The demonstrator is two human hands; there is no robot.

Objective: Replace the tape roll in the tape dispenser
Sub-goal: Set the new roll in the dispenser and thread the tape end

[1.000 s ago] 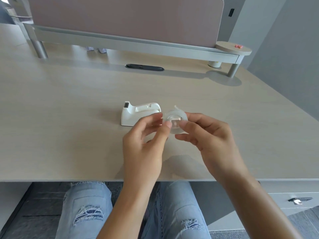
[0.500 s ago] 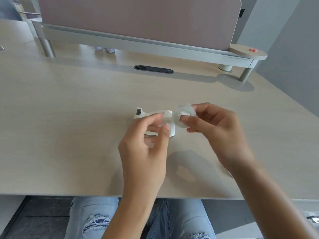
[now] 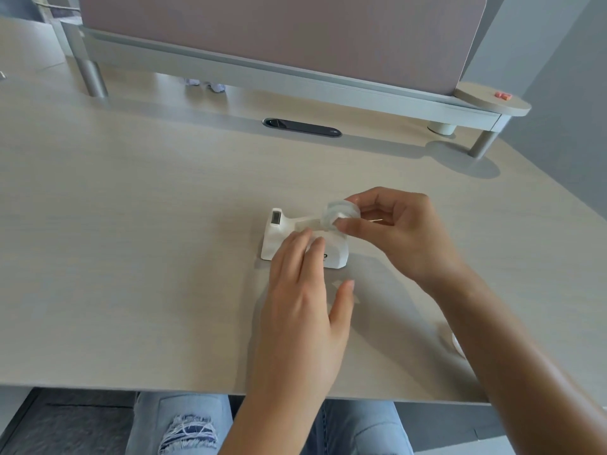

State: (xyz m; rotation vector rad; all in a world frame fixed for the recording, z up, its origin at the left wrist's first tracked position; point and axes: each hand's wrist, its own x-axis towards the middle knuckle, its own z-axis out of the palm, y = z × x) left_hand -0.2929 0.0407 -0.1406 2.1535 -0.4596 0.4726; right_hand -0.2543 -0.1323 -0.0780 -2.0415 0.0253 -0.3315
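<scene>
A: Nearest edge first. What shows?

B: Ripped blue jeans [image 3: 184, 428] below the desk [image 3: 131, 257] rim.

A: Left hand [image 3: 305, 310]?

B: Released, fingers spread, grasping nothing. Fingertips rest on the near side of the white tape dispenser [image 3: 279, 239], which stands on the desk.

A: Right hand [image 3: 400, 234]?

B: Pinched on the clear tape roll [image 3: 340, 216], thumb and fingers around it. Roll sits just above the dispenser's rear cradle; seated or not, cannot tell.

A: Beyond that?

B: Dark cable grommet [image 3: 301, 127], then the grey rail with a pink partition screen [image 3: 279, 31] and a round end shelf [image 3: 492, 101].
</scene>
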